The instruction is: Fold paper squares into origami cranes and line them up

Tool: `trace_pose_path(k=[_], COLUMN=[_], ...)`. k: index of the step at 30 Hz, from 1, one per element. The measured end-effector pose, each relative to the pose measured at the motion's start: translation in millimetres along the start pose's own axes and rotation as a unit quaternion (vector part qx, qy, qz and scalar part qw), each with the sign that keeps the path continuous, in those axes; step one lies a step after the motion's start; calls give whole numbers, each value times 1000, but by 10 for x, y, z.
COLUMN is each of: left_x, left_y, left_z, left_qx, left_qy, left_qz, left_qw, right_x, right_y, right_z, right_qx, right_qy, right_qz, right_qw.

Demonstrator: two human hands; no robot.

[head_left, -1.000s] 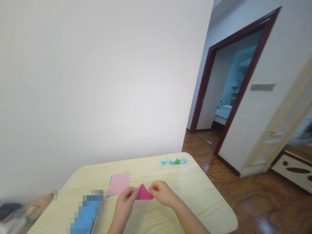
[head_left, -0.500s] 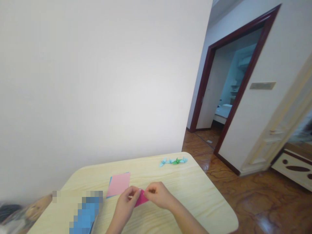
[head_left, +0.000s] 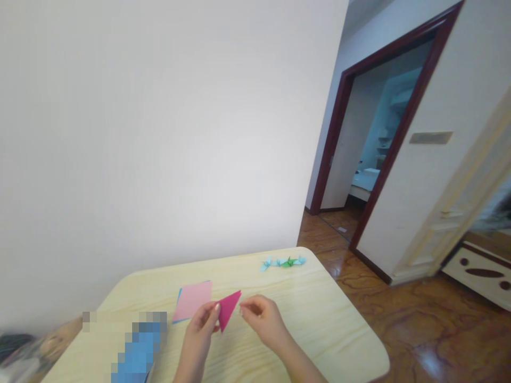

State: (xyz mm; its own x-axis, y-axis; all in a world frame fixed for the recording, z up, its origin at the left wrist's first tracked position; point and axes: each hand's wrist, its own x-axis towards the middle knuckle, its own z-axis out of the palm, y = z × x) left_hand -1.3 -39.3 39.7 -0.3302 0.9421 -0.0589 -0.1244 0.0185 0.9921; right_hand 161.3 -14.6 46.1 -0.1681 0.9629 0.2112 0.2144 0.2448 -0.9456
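My left hand (head_left: 202,330) pinches a folded magenta paper triangle (head_left: 228,308) by its lower left corner and holds it just above the light wooden table (head_left: 319,330). My right hand (head_left: 261,319) is just right of the paper, fingers curled with thumb and forefinger close together; it does not seem to touch the paper. A stack of pink and blue paper sheets (head_left: 192,300) lies flat on the table right behind my left hand.
Small folded paper figures, light blue and green (head_left: 284,262), lie in a row near the table's far right corner. A blurred blue patch (head_left: 136,351) covers something at the near left. A white wall stands behind the table; a doorway opens at the right.
Both hands held the magenta triangle a second ago. My right hand has let go and the left hand has turned the paper so that its point aims up and to the right.
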Motion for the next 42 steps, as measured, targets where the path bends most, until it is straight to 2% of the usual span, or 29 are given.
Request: trace_pose_path(k=[5, 11, 16, 22, 28, 33, 37, 42], left_x=[-37, -88, -105, -118, -116, -142, -148, -150], left_y=[-13, 10, -32, -34, -56, -58, -27, 13], left_z=[71, 76, 95, 115, 92, 89, 94, 102], left_qx=[-12, 3, -6, -16, -33, -119, -179, -224], left_qy=[-13, -21, -38, -55, -83, -125, -112, -101], left_qz=[4, 5, -8, -18, -36, -84, -102, -123], left_qw=[1000, 1000, 999, 998, 995, 981, 972, 961], right_x=[-13, 4, 22, 29, 20, -22, -94, -157], right_y=[-7, -106, -82, -123, -225, -265, -330, -372], right_z=[116, 104, 108, 73, 26, 4, 23, 104], right_qx=[36, 54, 65, -8, -128, -218, -257, -257], right_qy=[40, 32, 47, 39, 21, 38, 26, 16], right_qz=[20, 24, 31, 15, -84, -132, -155, -167], right_qw=[998, 998, 996, 999, 988, 966, 953, 952])
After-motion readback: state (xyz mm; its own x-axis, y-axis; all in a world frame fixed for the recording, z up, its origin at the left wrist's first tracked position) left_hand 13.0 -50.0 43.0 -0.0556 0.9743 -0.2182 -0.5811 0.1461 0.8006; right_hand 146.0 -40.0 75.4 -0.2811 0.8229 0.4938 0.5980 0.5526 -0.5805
